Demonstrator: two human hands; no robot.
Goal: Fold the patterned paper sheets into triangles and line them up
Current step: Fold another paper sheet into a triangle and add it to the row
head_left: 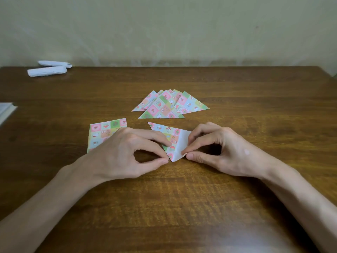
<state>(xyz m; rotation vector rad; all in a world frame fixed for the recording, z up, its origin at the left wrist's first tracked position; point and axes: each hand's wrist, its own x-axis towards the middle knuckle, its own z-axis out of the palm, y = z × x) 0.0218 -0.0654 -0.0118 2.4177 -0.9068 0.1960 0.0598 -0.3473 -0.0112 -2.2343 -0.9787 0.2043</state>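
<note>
Two bare forearms reach in from the near edge across a dark brown wooden worktop (pixel 182 207) with a fine, streaked grain. The left hand (pixel 127 152) arches over the left side of a half-folded sheet (pixel 170 133). Its curled index finger presses on the printed face and its thumb tip touches the sheet's lower edge, so this grip braces the paper between finger and thumb. The right hand (pixel 224 148) is also curled. Its grip pinches the corner of the plain white flap between index fingertip and thumb, at the sheet's lower right.

The sheet lies flat at the worktop's middle, between the two hands. It is a thin, crisp triangle pointing toward the person, printed with small pastel squares in pink, green and pale blue. The turned-over strip along its right edge shows the blank white underside.

Just beyond it lies a loose fan of folded triangles (pixel 164 108) in the same checked print, overlapping one another with their points away from the person. To the left, partly under the left hand, is a flat square stack of unfolded sheets (pixel 102 132).

At the far left corner lie two white paper rolls (pixel 47 71), soft and crumpled at the ends. A pale flat object (pixel 5 111) is cut off by the left edge. A matte cream wall (pixel 164 30) stands behind.
</note>
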